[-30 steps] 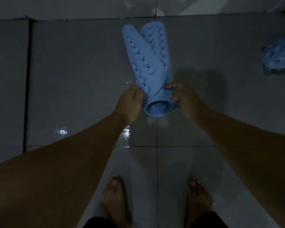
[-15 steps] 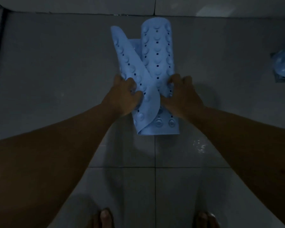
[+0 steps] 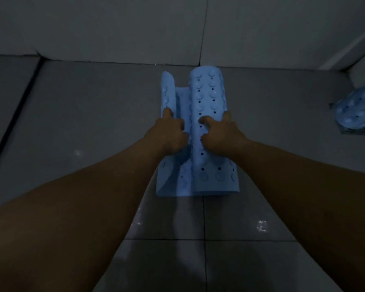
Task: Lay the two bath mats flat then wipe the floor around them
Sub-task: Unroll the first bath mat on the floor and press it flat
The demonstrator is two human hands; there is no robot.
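Observation:
A light blue rubber bath mat [image 3: 207, 98] with suction cups and small holes lies on the grey tiled floor [image 3: 93, 123] near the far wall. Both long sides curl upward: a thin left flap and a thick right roll. My left hand [image 3: 169, 131] grips the left flap, fingers curled over its edge. My right hand [image 3: 219, 133] grips the right roll from above, fingers curled on it. A second blue mat [image 3: 358, 108], still bunched up, sits at the right edge of the view.
The wall [image 3: 135, 28] meets the floor just beyond the mat. A dark groove [image 3: 13, 121] runs along the floor at the left. Wet glints [image 3: 261, 225] show on the near tiles. A corner ledge rises at the upper right.
The mat has gone from held in the air to lying on the floor. Its two curled sides have spread apart, and my hands have moved forward onto them. My feet have left the view.

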